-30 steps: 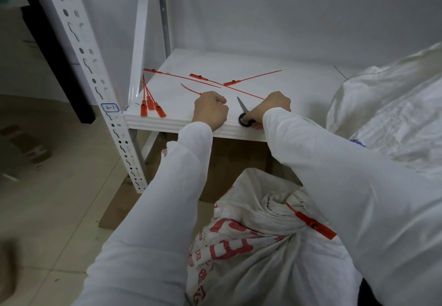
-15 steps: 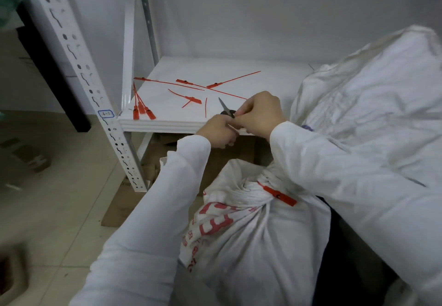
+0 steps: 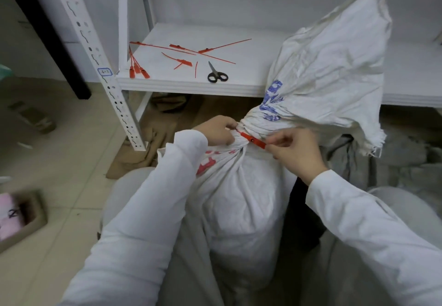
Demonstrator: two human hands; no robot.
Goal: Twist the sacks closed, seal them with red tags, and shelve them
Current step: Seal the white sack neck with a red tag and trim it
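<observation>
Sack [image 3: 239, 198] on floor at 6 o'clock of shelf [image 3: 186, 85], twisted neck ringed by red tag [image 3: 253, 140]; left hand [image 3: 216, 132], 9 o'clock of neck, fingers curled round the gather to hold the twist; right hand [image 3: 295, 152], 3 o'clock, pinches the tag end, probably snugging it.

Shelf [image 3: 181, 87] front left taken up by loose red tags [image 3: 184, 62] and scissors [image 3: 216, 76]; right side blocked by sack's flared top [image 3: 330, 66]; bare strip left between.

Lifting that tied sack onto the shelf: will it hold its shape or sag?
Likely saggy: the sack is creased woven cloth, bulging below the red tag. Probably hefty, as its body looks packed full. Its loose top should flop.
</observation>
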